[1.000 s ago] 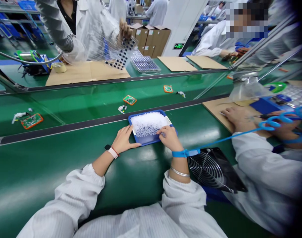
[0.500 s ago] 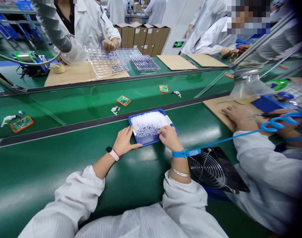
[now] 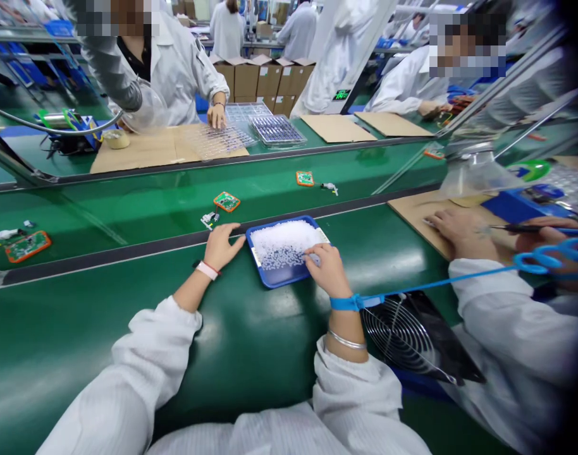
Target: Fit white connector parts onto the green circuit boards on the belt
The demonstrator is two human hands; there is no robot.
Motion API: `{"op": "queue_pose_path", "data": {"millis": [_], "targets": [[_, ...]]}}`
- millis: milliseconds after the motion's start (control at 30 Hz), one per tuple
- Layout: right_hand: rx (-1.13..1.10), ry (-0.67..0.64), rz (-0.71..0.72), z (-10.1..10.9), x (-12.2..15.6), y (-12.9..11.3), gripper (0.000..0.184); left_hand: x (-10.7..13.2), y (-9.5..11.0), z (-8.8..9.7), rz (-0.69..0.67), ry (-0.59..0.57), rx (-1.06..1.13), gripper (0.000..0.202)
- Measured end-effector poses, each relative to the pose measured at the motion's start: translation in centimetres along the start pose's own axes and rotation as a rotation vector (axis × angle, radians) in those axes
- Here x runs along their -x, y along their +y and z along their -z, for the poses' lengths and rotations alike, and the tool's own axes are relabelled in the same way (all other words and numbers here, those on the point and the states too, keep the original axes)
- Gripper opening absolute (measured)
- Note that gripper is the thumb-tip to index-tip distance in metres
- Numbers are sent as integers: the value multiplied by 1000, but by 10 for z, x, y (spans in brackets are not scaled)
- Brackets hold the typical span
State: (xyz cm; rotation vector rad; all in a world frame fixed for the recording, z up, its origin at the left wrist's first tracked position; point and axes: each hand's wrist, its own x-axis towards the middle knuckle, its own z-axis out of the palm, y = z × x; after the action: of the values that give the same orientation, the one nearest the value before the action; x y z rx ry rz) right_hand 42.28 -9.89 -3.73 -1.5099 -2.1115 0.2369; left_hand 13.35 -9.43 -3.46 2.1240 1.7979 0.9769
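A blue plastic tray lies on the green bench in front of me, heaped with small white translucent pieces. My right hand rests at the tray's right side, its fingertips at the pile; whether they pinch a piece is too small to tell. My left hand lies off the tray with fingers spread, holding nothing. It is nearest the black belt rail, just below a small white connector and a green circuit board. A blue wrist strap circles my right wrist.
A green conveyor belt behind the black rail carries more boards. A black fan sits by my right arm. A co-worker's hands work on cardboard at right; across the belt, another person presses a clear plastic tray.
My left hand has moved off the tray's left edge toward the rail. The boards on the belt have shifted left. The person opposite has lowered the clear tray onto the cardboard.
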Motion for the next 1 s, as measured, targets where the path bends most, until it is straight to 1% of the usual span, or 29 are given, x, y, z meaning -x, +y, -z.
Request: {"op": "queue_pose_path", "data": {"millis": [67, 133, 233, 267, 333, 400, 467, 567, 633, 700, 733, 767, 800, 900, 1000], "targets": [[-19, 48, 5, -2, -1, -2, 14, -33, -17, 2, 94, 60, -84, 35], [-32, 82, 9, -4, -2, -3, 12, -63, -33, 2, 197, 61, -191, 46], [-40, 111, -6, -5, -2, -2, 12, -92, -54, 0, 280, -33, -316, 72], [-43, 113, -12, -5, -2, -2, 12, -98, -60, 0, 284, -73, -338, 76], [-45, 109, -25, -4, -2, -1, 12, -103, -70, 1, 269, -135, -366, 78], [-44, 87, -43, -2, -2, 1, 11, -104, -78, 7, 239, -160, -379, 77], [-38, 48, -64, -1, -2, 3, 10, -101, -80, 18, 220, -153, -376, 79], [-24, 0, -90, -1, -2, 7, 10, -90, -74, 39, 180, -136, -344, 85], [-17, -28, -99, -4, -1, 10, 10, -79, -65, 54, 72, -187, -326, 89], [-9, -60, -103, -7, -1, 12, 10, -67, -57, 67, -81, -282, -320, 90], [-5, -74, -102, -9, -1, 13, 10, -62, -54, 73, -136, -318, -322, 89], [-1, -82, -99, -10, -1, 14, 10, -57, -54, 78, -162, -334, -320, 89], [1, -85, -94, -12, -1, 14, 11, -54, -54, 81, -154, -325, -313, 89], [0, -80, -72, -14, -2, 15, 12, -51, -63, 88, -54, -229, -265, 90], [-7, -90, -56, -13, -4, 14, 12, -53, -76, 94, -48, -225, -234, 90]]}}
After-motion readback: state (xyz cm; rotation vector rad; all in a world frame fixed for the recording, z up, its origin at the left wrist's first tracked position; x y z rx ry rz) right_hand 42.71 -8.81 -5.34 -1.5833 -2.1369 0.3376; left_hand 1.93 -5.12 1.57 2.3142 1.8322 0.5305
